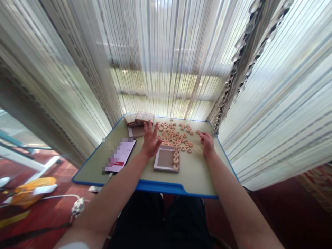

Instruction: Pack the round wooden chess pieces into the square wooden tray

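Hovering beside the wooden xiangqi pieces (172, 136), the left hand (151, 141) is spreading its fingers wide near the shallow tray (163, 168), while the right hand (207, 144) is curling narrowly, its grip unclear.

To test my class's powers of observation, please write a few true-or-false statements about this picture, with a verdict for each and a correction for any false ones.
1. The phone lies on the table to the left of the left hand. True.
2. The right hand is gripping the shallow tray. False: it is beside the round wooden Chinese chess pieces, apart from the tray.
3. Some of the pieces sit in a line along the tray's right side. True.
4. The table has a red edge. False: its edge is blue.
5. Sheer striped curtains hang beyond the table. True.
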`<state>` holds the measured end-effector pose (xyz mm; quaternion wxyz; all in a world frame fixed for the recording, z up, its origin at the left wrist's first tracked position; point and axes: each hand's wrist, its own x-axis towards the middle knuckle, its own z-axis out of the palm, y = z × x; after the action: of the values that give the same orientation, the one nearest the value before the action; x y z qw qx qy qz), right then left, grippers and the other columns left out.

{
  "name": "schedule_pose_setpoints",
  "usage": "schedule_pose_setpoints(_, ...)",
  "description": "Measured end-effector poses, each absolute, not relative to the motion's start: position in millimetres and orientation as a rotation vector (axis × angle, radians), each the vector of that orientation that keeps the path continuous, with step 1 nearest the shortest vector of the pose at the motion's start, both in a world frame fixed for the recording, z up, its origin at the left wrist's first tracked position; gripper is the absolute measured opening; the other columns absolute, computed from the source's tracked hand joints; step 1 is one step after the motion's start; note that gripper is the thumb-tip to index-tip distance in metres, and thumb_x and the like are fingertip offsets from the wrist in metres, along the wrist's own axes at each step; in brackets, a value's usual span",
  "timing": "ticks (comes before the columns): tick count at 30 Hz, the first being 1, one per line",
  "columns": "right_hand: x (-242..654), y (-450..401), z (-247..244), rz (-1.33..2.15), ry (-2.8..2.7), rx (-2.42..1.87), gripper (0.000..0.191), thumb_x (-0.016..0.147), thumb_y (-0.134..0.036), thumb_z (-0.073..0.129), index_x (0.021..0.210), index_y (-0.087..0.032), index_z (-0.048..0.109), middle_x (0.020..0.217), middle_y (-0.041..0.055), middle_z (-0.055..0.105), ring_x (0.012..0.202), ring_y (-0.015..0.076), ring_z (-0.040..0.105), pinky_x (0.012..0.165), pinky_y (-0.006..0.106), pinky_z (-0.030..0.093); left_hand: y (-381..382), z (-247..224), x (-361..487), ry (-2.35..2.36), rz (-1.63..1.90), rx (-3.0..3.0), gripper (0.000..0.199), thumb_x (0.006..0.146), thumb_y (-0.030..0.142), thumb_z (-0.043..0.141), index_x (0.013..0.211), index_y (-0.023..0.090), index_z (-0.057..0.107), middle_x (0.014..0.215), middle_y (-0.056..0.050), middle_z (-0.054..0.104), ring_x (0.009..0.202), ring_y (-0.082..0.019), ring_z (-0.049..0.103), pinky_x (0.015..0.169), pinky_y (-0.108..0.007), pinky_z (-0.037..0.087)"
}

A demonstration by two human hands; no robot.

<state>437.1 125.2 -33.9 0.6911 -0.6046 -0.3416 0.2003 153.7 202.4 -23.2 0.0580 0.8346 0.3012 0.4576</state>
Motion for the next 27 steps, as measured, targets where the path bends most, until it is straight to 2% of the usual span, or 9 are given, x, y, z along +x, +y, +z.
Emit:
schedule_pose_setpoints(4,445,126,-35,0.487,-0.645,-1.266,0.018,0.063,-0.030,0.047,0.075,-0.018,0.054,0.056,-0.0054,0.046,0.048,0.0072,0.042,0.047,0.019,0.036,198,-27,157,0.938,1.400,2.572,0.077,0.079,0.068,0.019,0.142,0.023,0.015,0.149,-0.005,-0.013,0.132,-0.034,-0.018,0.106,-0.055,-0.001)
schedule_pose_setpoints(8,449,124,-28,0.600,-0.450,-1.070,0.028,0.059,-0.022,0.051,0.087,-0.023,0.047,0.058,-0.0080,0.047,0.046,0.0059,0.045,0.047,0.017,0.039,192,-28,157,0.968,1.475,2.558,0.076,0.080,0.067,0.020,0.142,0.023,0.017,0.149,-0.004,-0.015,0.132,-0.034,-0.019,0.106,-0.055,-0.002)
schedule_pose_setpoints(13,461,109,-19,0.893,-0.144,-0.845,0.018,0.067,-0.026,0.046,0.084,-0.023,0.044,0.067,-0.0028,0.051,0.056,0.0092,0.052,0.050,0.021,0.047,190,-27,151,1.046,1.630,2.415,0.083,0.077,0.071,0.017,0.142,0.021,0.014,0.149,-0.003,-0.016,0.132,-0.032,-0.021,0.106,-0.053,-0.005)
schedule_pose_setpoints(19,470,101,-16,1.006,-0.138,-0.892,0.017,0.068,-0.029,0.045,0.083,-0.023,0.045,0.077,0.0013,0.051,0.068,0.0129,0.055,0.053,0.025,0.049,190,-29,149,1.234,1.696,2.308,0.089,0.075,0.074,0.015,0.143,0.016,0.010,0.148,-0.007,-0.018,0.132,-0.032,-0.021,0.106,-0.053,-0.005)
schedule_pose_setpoints(22,465,105,-16,0.936,-0.253,-1.012,0.020,0.067,-0.032,0.048,0.084,-0.024,0.048,0.077,-0.0005,0.051,0.064,0.0123,0.052,0.052,0.025,0.046,191,-30,149,1.295,1.689,2.302,0.090,0.075,0.073,0.016,0.143,0.015,0.008,0.148,-0.008,-0.017,0.132,-0.032,-0.021,0.107,-0.052,-0.004)
schedule_pose_setpoints(24,457,108,-19,0.758,-0.448,-1.192,0.022,0.064,-0.033,0.052,0.084,-0.024,0.052,0.076,-0.0012,0.051,0.066,0.0128,0.051,0.056,0.026,0.045,191,-30,148,1.338,1.696,2.292,0.089,0.077,0.072,0.016,0.143,0.014,0.005,0.148,-0.009,-0.018,0.132,-0.031,-0.021,0.107,-0.051,-0.005)
schedule_pose_setpoints(27,441,110,-25,0.304,-1.006,-1.493,0.024,0.059,-0.032,0.064,0.080,-0.023,0.062,0.085,0.0016,0.056,0.087,0.0194,0.052,0.079,0.037,0.042,192,-30,146,1.397,1.719,2.260,0.087,0.079,0.069,0.017,0.143,0.012,0.000,0.147,-0.010,-0.019,0.132,-0.030,-0.021,0.108,-0.051,-0.005)
